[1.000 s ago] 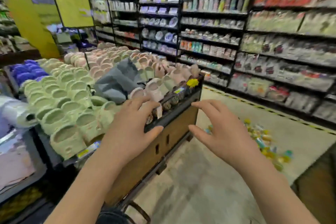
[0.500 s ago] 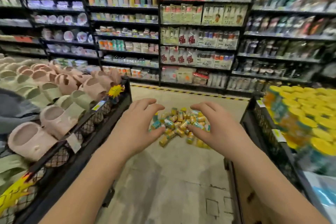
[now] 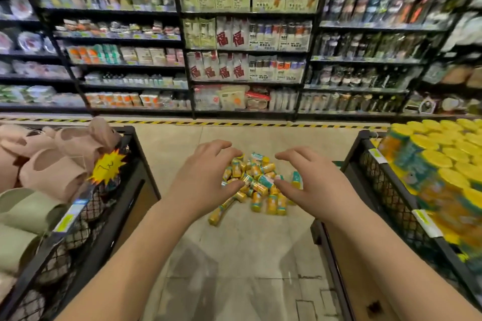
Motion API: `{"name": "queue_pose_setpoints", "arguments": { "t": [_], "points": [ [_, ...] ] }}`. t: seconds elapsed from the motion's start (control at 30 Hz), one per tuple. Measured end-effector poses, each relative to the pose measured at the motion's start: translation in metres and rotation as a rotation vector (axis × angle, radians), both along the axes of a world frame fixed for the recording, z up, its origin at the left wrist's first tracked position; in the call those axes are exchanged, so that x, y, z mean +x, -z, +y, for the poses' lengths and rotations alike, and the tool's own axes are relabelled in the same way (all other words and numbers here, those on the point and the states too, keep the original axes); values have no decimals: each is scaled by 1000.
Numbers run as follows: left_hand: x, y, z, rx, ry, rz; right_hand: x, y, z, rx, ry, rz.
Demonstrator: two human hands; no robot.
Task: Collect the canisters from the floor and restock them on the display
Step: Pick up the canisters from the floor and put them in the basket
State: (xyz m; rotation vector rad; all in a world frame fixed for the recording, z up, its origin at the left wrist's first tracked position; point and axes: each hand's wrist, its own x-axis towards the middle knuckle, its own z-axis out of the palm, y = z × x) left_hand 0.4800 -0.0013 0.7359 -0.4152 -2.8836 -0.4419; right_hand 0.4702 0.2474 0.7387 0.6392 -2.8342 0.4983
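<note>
A heap of small yellow-and-teal canisters (image 3: 257, 185) lies on the floor of the aisle ahead. My left hand (image 3: 202, 180) and my right hand (image 3: 310, 182) are stretched out in front of me, palms down, fingers spread and loosely bent, holding nothing. In the picture they frame the heap from both sides and hide part of it; they are well above the floor. On the right stands the display (image 3: 365, 154), a black wire-sided bin stacked with yellow-lidded canisters (image 3: 443, 164) of the same kind.
A second black wire bin (image 3: 130, 164) on the left holds pink and green slippers, with a yellow starburst tag (image 3: 108, 167) on its rim. Tall stocked shelves (image 3: 245, 41) close the aisle behind a yellow-black floor stripe (image 3: 234, 124). Tiled floor runs between the two bins.
My view has swung right from the slipper bin to face down the aisle. The canister heap now sits centred between my hands, and the canister display has come into view on the right.
</note>
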Motion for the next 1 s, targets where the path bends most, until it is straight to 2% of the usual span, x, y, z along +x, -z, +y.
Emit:
{"name": "queue_pose_setpoints", "arguments": {
  "t": [0.17,0.6,1.0],
  "points": [
    [-74,18,15,33,42,-98,-66,23,17,0,58,-34],
    [-256,66,87,41,30,-193,-246,72,90,1,61,-147],
    [-403,120,96,107,123,-287,-374,114,98,-6,163,-263]
  ]
}}
